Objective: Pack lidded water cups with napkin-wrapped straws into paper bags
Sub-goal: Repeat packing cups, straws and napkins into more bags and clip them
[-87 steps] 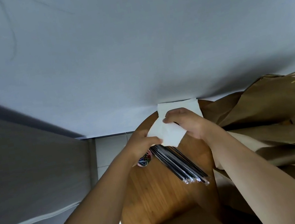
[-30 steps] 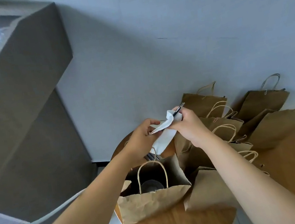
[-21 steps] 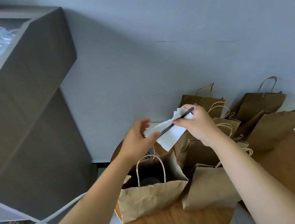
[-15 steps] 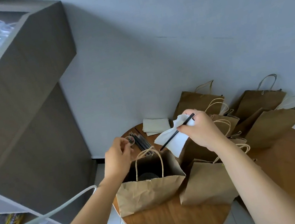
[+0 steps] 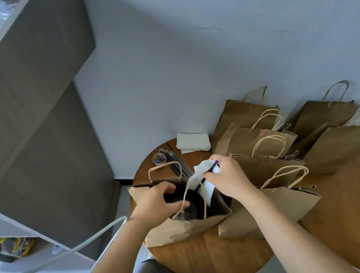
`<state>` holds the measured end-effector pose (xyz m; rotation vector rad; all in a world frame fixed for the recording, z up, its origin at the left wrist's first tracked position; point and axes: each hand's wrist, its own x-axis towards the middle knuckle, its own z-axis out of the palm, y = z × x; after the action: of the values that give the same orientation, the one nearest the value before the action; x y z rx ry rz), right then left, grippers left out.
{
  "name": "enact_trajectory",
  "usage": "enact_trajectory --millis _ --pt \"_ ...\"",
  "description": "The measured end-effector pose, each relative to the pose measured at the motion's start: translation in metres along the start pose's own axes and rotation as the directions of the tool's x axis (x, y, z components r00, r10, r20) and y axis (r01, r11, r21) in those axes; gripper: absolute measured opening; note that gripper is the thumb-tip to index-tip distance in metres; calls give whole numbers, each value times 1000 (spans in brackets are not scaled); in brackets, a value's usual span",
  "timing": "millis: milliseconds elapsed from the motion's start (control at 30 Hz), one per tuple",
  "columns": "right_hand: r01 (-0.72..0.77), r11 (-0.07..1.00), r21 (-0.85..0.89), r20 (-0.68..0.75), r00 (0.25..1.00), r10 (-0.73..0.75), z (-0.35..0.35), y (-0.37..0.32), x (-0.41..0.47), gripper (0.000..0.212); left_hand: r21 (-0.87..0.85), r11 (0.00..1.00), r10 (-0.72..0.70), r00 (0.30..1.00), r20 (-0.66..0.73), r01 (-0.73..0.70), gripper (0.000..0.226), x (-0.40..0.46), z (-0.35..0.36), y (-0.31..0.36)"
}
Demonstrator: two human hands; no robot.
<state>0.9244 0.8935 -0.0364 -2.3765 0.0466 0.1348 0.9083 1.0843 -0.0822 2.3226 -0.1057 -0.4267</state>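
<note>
Over table [image 5: 356,213], hands [image 5: 226,180] spread open bag [image 5: 167,231].

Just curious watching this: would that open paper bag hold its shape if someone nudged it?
Probably not. The open paper bag looks thin and creased, and the left hand is holding its mouth open. The cup inside likely steadies its base.

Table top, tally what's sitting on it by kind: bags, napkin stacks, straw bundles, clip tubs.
Paper bags: 7, as far as overlap shows
Napkin stacks: 1
Straw bundles: 1
Paper-clip tubs: 1
Total: 10
</note>
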Motion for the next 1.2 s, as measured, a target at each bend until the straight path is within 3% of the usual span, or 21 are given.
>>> enact_trajectory --millis 133,267,533,667,733,800,967,1200 --pt "-59 986 -154 -23 998 57 21 13 3 20 339 935 58 990 131 -100 86 -4 0 1" --pt "-101 947 -306 -30 995 96 31 22 2 35 359 930 34 990 135 -81 95 -2 7 -8" --pt "-79 969 -235 48 995 92 28 26 5 44 249 964 83 996 42 -91 69 -1 1 -9" --pt "-87 988 -128 -15 996 86 23 22 9 29 60 994 106 965 -241 -94 33 -2 -9 -7" --pt "-68 995 -76 -67 996 63 19 18 16 25 -56 996 38 929 -367 -63 15 2 -19 -5" --pt "-43 998 -48 -96 995 39 18 12 29 24 -123 992 -35 914 -404 -17 10 11 -30 -6" --pt "-23 1000 -19 -51 998 22 21 0 82 20 -119 991 -97 937 -337 60 13 55 -52 -20" --pt "14 991 -137 323 946 31 68 0 180 18 5 977 -212 973 -96 213 23 150 -50 -58"
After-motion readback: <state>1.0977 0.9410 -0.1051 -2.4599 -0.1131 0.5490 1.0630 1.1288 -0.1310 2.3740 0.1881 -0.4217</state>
